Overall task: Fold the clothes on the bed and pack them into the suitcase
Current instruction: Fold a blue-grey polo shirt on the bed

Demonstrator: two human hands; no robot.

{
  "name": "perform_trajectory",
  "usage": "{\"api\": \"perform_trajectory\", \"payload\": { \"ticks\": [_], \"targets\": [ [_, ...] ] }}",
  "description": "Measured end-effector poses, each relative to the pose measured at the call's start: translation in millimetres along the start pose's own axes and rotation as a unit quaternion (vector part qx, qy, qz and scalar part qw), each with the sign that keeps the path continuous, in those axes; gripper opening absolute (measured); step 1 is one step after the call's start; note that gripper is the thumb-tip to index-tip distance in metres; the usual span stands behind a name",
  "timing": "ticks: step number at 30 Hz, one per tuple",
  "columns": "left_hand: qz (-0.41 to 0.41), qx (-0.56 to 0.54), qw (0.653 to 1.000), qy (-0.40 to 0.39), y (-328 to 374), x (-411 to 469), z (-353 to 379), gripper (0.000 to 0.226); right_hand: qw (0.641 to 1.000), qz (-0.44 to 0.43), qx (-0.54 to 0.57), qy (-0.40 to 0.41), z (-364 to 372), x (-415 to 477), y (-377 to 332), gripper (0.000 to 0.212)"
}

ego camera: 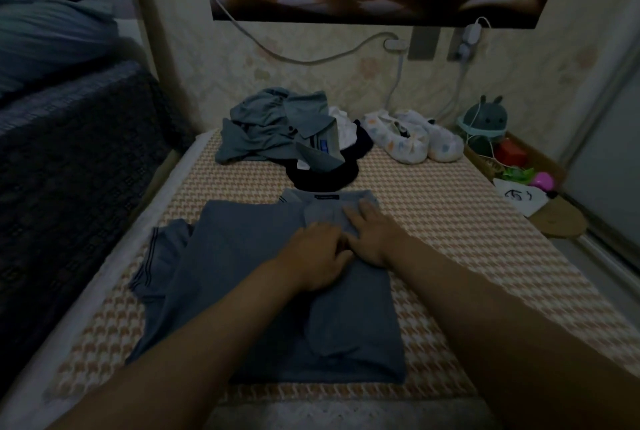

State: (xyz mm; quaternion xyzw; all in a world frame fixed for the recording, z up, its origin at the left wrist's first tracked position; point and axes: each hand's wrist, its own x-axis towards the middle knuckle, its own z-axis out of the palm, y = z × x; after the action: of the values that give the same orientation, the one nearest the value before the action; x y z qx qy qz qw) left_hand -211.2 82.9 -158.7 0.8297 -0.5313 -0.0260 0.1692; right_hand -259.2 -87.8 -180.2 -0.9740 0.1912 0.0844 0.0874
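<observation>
On the shirt (242, 291), just below its collar, all fingers (362, 216) lie flat and extended, gripping nothing. Left hand (315, 256) and right hand (372, 237) press side by side. Shirt lies partly folded on the bed (450, 221), with a clothes pile (277, 131) and slippers (415, 142) beyond.

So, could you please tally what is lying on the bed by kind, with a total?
Collared shirts: 2, the flat blue shirt and the crumpled grey-green shirt
White garment: 1
Black garment: 1
Patterned slippers: 2
Total: 6
</observation>
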Motion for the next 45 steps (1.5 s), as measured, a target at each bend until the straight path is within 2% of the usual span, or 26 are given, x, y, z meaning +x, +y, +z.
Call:
{"api": "perform_trajectory", "payload": {
  "ticks": [1,2,4,5,7,9,12,14,16,19,21,22,25,27,29,31,33,34,36,39,42,45],
  "targets": [
    [0.010,-0.001,1.000,0.020,-8.0,4.7,4.4,0.034,1.000,0.003,0.004,0.005,2.0,5.4,2.5,0.070],
    [0.012,0.014,1.000,0.008,-16.7,9.3,9.1,0.046,1.000,0.004,0.005,0.011,3.2,9.3,4.5,0.069],
    [-0.021,0.054,0.996,-0.064,-31.8,16.8,17.4,0.073,1.000,0.002,0.003,0.019,6.5,16.4,8.8,0.067],
    [-0.047,0.056,0.993,-0.095,-36.6,19.0,20.6,0.079,1.000,0.000,-0.006,0.023,6.8,17.5,10.1,0.066],
    [-0.076,0.055,0.989,-0.114,-41.8,23.4,25.3,0.083,0.997,-0.002,-0.058,0.047,6.4,18.1,10.4,0.063],
    [-0.080,0.071,0.989,-0.098,-39.2,25.9,25.4,0.082,0.989,-0.024,-0.119,0.090,2.7,15.3,6.6,0.063],
    [-0.062,0.081,0.991,-0.081,-31.4,22.7,23.3,0.085,0.985,-0.103,-0.052,0.130,0.7,11.4,-4.9,0.063],
    [-0.040,0.044,0.992,-0.111,-27.1,14.6,19.4,0.103,0.989,-0.109,0.024,0.094,2.5,3.5,-13.6,0.055],
    [-0.031,0.003,0.984,-0.174,-22.5,0.9,10.6,0.126,0.994,-0.095,0.036,0.030,6.0,-8.6,-19.7,0.056],
    [-0.035,-0.004,0.969,-0.246,-17.1,-26.4,-4.7,0.140,0.995,-0.089,0.012,0.036,5.8,-22.7,-28.7,0.055],
    [-0.033,-0.020,0.970,-0.241,-22.1,-43.4,-10.3,0.133,0.994,-0.099,0.003,0.050,-0.1,-28.4,-40.4,0.054],
    [-0.028,-0.038,0.977,-0.210,-27.7,-51.3,-12.0,0.122,0.993,-0.107,0.000,0.051,-3.3,-31.0,-49.6,0.053],
    [-0.025,-0.064,0.997,-0.046,-60.0,-73.5,-22.9,0.060,0.983,-0.165,0.022,0.083,-14.3,-37.9,-90.4,0.047],
    [-0.060,-0.017,0.997,0.034,-94.8,-88.9,-34.7,0.031,0.972,-0.201,0.047,0.116,-19.8,-38.3,-121.9,0.043],
    [-0.101,0.073,0.987,0.106,-130.6,-106.4,-47.7,0.015,0.959,-0.235,0.053,0.147,-21.5,-33.7,-152.3,0.038],
    [-0.144,0.085,0.971,0.172,-157.0,-128.1,-61.8,0.017,0.953,-0.259,0.055,0.147,-24.7,-23.0,-183.1,0.035],
    [-0.188,0.036,0.963,0.192,-164.9,-149.0,-75.1,0.016,0.955,-0.273,0.057,0.102,-26.9,-7.8,-215.2,0.027],
    [-0.220,0.024,0.959,0.178,-166.9,-156.2,-77.6,0.013,0.960,-0.269,0.037,0.067,-28.8,-1.3,-231.8,0.021],
    [-0.306,0.003,0.944,0.124,-171.2,-164.3,-76.7,0.023,0.967,-0.254,-0.012,0.032,-28.2,13.5,-259.1,0.018],
    [-0.357,-0.015,0.931,0.081,-175.7,-166.2,-68.9,0.035,0.967,-0.247,-0.006,0.068,-24.7,29.1,-285.2,0.033],
    [-0.386,-0.071,0.915,0.098,-179.2,-162.2,-62.2,0.026,0.968,-0.242,-0.061,-0.004,-22.1,42.9,-301.6,0.050],
    [-0.433,-0.153,0.880,0.124,-182.0,-159.7,-68.4,0.031,0.971,-0.216,-0.083,-0.063,-14.3,57.6,-311.4,0.066]
  ]
}}
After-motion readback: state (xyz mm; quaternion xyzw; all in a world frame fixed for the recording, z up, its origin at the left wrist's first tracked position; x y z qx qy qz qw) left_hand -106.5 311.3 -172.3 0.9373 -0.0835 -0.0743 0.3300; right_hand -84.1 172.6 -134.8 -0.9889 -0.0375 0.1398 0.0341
